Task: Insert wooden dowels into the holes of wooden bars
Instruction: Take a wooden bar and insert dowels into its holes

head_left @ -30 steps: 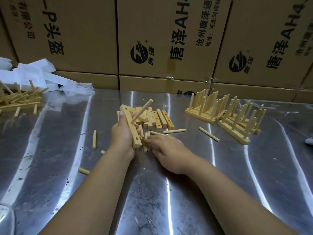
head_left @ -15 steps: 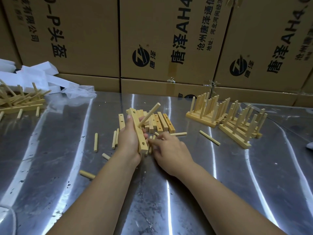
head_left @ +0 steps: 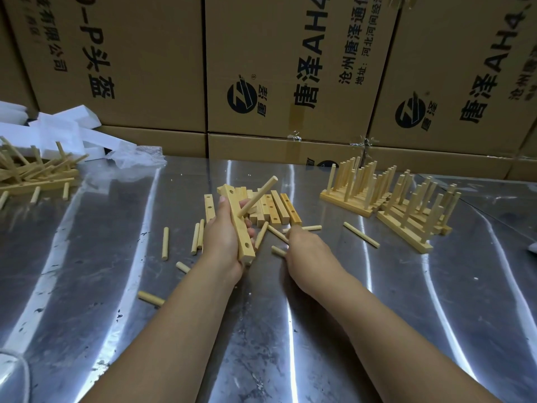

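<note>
Steel table (head_left: 377, 286): left hand (head_left: 222, 239) grips bar (head_left: 239, 225); right hand (head_left: 305, 254) maybe pinches dowel (head_left: 277, 250).

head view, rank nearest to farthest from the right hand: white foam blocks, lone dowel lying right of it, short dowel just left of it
1. short dowel, at the right hand's left edge
2. lone dowel, off to its right
3. white foam blocks, far back left

Head-worn view, forward-down, seemingly close over the table (head_left: 406, 330).
</note>
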